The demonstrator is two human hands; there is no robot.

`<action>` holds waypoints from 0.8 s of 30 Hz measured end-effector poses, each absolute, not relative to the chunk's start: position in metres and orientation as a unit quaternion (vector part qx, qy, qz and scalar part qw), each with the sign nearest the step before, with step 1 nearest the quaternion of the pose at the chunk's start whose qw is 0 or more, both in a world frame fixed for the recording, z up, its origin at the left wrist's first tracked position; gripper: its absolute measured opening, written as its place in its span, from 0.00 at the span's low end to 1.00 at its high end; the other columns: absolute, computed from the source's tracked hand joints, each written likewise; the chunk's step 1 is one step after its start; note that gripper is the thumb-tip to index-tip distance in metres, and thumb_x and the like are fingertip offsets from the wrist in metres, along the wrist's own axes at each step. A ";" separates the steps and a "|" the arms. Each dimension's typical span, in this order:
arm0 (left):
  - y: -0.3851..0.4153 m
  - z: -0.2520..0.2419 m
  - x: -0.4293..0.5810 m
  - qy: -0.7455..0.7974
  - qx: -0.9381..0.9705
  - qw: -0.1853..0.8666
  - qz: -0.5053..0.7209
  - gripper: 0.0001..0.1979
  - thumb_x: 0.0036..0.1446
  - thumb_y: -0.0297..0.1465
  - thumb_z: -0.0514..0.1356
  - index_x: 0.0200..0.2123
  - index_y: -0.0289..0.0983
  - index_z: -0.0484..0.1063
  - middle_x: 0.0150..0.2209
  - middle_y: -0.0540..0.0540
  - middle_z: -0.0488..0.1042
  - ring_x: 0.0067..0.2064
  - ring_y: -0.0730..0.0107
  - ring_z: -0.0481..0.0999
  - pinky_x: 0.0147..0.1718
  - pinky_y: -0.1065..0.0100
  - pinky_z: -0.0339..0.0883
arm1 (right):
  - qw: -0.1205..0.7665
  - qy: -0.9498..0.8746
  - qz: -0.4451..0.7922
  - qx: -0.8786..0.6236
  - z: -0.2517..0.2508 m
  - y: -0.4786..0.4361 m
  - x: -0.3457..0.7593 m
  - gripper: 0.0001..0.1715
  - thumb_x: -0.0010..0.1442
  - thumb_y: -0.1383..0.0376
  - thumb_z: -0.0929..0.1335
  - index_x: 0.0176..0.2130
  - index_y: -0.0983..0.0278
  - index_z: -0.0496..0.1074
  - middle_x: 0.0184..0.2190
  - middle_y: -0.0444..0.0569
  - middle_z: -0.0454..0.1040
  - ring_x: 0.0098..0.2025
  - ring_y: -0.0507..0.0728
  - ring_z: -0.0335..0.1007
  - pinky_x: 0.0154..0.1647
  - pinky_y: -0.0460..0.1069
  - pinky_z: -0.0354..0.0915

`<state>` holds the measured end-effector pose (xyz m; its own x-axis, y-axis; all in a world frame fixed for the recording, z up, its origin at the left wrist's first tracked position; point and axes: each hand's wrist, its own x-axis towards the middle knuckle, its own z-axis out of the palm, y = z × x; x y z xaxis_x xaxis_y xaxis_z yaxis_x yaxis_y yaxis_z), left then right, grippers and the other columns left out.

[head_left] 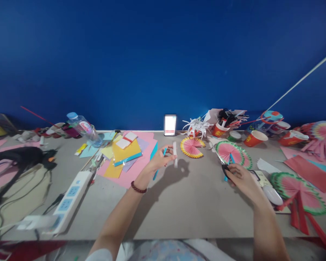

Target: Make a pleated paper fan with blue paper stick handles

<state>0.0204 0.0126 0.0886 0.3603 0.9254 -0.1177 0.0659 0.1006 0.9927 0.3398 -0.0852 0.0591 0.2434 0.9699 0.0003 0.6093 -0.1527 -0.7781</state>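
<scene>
My left hand [163, 159], raised above the table, pinches a narrow white strip [175, 154] upright between thumb and fingertips. A thin blue strip [155, 175] also runs through this hand. My right hand [237, 177] is closed on the black handle of a pair of scissors [225, 169], whose blades point away toward the back. Just beyond them lies a pink paper fan with a green edge [229, 150]; a bit of blue shows under the right fingers. Between the hands, farther back, rests a pink fan with a yellow edge [192, 147].
Colored paper sheets [127, 152] and a plastic bottle [85, 128] are on the left, with a white power strip [73, 199] nearer me. A phone [170, 125] leans against the blue wall. Red cups [255, 138] and another fan [299, 192] stand or lie right.
</scene>
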 end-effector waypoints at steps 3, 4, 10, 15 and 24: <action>0.014 0.087 0.021 0.427 0.571 0.607 0.351 0.24 0.44 0.37 0.66 0.45 0.37 0.67 0.32 0.51 0.67 0.20 0.84 0.62 0.14 0.78 0.52 | 0.345 -0.570 0.338 -0.665 0.073 -0.076 0.327 0.21 0.49 0.52 0.69 0.40 0.61 0.66 0.30 0.49 0.72 0.28 0.56 0.69 0.18 0.46 0.64; 0.014 0.087 0.020 0.423 0.575 0.607 0.350 0.24 0.44 0.37 0.66 0.45 0.37 0.67 0.32 0.51 0.67 0.20 0.84 0.61 0.14 0.78 0.50 | 0.330 -0.587 0.349 -0.652 0.078 -0.073 0.322 0.21 0.49 0.53 0.69 0.40 0.61 0.66 0.31 0.48 0.71 0.29 0.55 0.68 0.18 0.46 0.64; 0.009 0.097 0.014 0.431 0.596 0.581 0.350 0.24 0.45 0.37 0.65 0.46 0.38 0.66 0.34 0.50 0.68 0.23 0.82 0.65 0.14 0.79 0.50 | 0.222 -0.708 0.341 -0.578 0.110 -0.050 0.296 0.15 0.51 0.56 0.69 0.36 0.61 0.68 0.31 0.46 0.70 0.26 0.51 0.64 0.25 0.46 0.63; 0.008 0.101 0.009 0.426 0.607 0.570 0.354 0.24 0.46 0.38 0.64 0.47 0.39 0.66 0.34 0.49 0.69 0.23 0.81 0.65 0.14 0.80 0.49 | 0.209 -0.744 0.308 -0.555 0.125 -0.028 0.286 0.13 0.51 0.59 0.68 0.37 0.61 0.69 0.30 0.44 0.71 0.26 0.51 0.64 0.27 0.46 0.62; 0.010 0.107 0.001 0.432 0.618 0.556 0.352 0.23 0.46 0.40 0.64 0.46 0.39 0.66 0.35 0.49 0.70 0.24 0.81 0.66 0.15 0.80 0.52 | 0.185 -0.765 0.307 -0.536 0.124 -0.007 0.281 0.15 0.51 0.58 0.69 0.39 0.62 0.70 0.32 0.46 0.72 0.31 0.54 0.67 0.30 0.47 0.62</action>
<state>0.0014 0.0101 0.1066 0.3803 0.9238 -0.0453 0.1422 -0.0100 0.9898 0.2811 -0.0066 0.1239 -0.3580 0.9326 -0.0461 0.7055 0.2378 -0.6677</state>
